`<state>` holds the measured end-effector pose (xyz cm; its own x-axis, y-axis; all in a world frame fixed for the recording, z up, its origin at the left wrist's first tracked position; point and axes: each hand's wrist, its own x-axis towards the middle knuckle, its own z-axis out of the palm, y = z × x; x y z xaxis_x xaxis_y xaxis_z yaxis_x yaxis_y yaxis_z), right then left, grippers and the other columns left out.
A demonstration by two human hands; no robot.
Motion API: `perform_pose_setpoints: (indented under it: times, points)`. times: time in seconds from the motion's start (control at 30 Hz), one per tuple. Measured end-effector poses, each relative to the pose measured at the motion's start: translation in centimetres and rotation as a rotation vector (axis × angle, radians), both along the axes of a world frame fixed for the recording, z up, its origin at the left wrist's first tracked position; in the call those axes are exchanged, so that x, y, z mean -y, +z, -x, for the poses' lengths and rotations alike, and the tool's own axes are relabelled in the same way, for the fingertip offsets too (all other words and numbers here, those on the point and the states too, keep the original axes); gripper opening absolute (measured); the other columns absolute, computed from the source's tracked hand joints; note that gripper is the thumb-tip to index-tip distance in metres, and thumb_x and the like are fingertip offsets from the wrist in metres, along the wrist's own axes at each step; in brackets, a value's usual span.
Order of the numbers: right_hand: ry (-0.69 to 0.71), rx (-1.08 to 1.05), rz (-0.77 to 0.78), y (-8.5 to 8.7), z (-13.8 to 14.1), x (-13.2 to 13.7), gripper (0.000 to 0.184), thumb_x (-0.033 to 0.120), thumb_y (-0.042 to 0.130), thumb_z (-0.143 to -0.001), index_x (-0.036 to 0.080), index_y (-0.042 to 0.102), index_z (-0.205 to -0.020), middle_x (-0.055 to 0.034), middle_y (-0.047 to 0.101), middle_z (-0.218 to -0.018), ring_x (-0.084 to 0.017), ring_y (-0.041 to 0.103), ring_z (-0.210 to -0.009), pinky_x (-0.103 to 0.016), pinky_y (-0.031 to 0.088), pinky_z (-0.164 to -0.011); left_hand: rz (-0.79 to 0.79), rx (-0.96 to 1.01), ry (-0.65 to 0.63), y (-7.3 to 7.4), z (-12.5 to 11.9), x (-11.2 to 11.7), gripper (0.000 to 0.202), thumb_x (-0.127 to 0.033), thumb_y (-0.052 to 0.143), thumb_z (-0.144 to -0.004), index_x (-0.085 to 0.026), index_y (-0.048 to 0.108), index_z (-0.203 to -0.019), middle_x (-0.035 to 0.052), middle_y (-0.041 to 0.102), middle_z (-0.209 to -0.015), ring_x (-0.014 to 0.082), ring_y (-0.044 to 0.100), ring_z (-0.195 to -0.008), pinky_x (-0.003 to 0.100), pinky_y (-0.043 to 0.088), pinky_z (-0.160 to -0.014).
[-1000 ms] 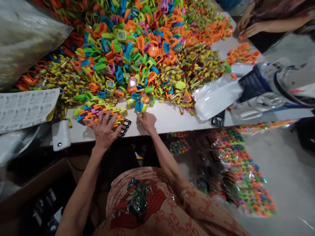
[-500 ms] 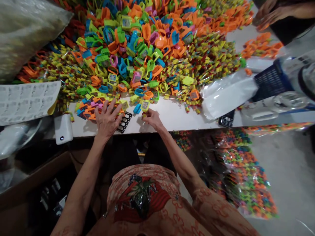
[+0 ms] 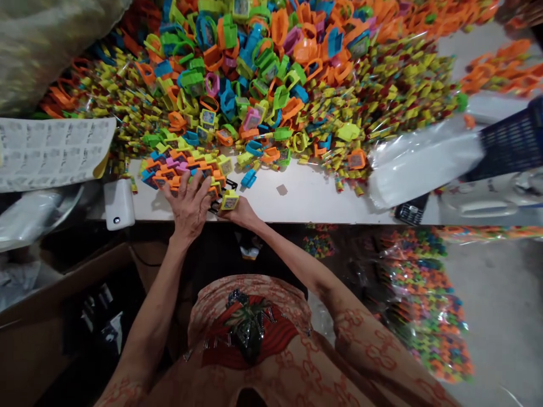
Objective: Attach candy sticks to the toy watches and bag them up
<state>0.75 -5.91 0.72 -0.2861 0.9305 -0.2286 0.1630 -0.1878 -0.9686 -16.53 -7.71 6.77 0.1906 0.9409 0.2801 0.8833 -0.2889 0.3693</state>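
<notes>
Item: yellow toy watch (image 3: 229, 200), a small square-faced plastic piece with a pale printed dial, at the near edge of the white table (image 3: 305, 198), just right of the black tray (image 3: 220, 195). Your right hand (image 3: 240, 212) has it pinched between closed fingertips.

Item: black tray, mostly covered by rows of orange, blue, pink and yellow watches (image 3: 182, 169) set face-up, packed touching one another. Your left hand (image 3: 189, 203) lies flat on them, fingers spread, gripping nothing.

Step in hand, as you appear to be working: loading the tray, one piece held beside its open right end. The next move calls for turning the yellow piece face-up and seating it in a free slot while your left hand steadies the rows.

Item: loose pile (image 3: 263, 73) of watches and wrapped yellow pieces, far across the table.

Item: printed sheet (image 3: 51, 152), far left; white box (image 3: 119, 203), left of the tray; clear bag (image 3: 419, 161) and phone (image 3: 410, 213), right.
</notes>
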Motion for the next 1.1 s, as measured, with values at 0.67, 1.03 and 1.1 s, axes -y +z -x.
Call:
perform_pose_setpoints:
  times: [0.67,1.03,1.1]
  points:
    - [0.064,1.000,-0.540,4.0,-7.5,-8.2,0.034,0.006,0.041,-0.097,0.012,0.072,-0.112,-0.0178,0.064,-0.128,-0.024,0.062,-0.101,-0.030,0.042,-0.074,-0.246,0.028,-0.085,-1.3,0.0,1.8,0.051,-0.054,0.036,-0.106,-0.029,0.057,-0.146,0.0094,0.053,-0.157,0.0294,0.034,-0.155,0.059,0.004,-0.127]
    - [-0.036,0.280,-0.080,2.1,-5.6,-4.3,0.013,0.016,0.061,-0.065,0.015,0.067,-0.077,-0.0008,0.064,-0.074,-0.016,0.058,-0.070,-0.028,0.045,-0.066,-0.307,0.004,-0.145,-2.5,-0.8,1.7,0.018,-0.033,0.058,-0.099,-0.028,0.067,-0.114,0.0094,0.063,-0.146,0.0273,0.046,-0.149,0.057,0.018,-0.126]
    - [-0.009,0.040,0.038,1.3,-3.6,-3.2,0.013,0.019,0.066,-0.062,0.015,0.067,-0.074,0.0025,0.062,-0.068,-0.015,0.056,-0.066,-0.027,0.046,-0.065,-0.299,0.004,-0.153,-2.4,-0.9,1.7,0.016,-0.033,0.059,-0.099,-0.028,0.067,-0.112,0.0094,0.063,-0.146,0.0276,0.046,-0.149,0.057,0.017,-0.127]
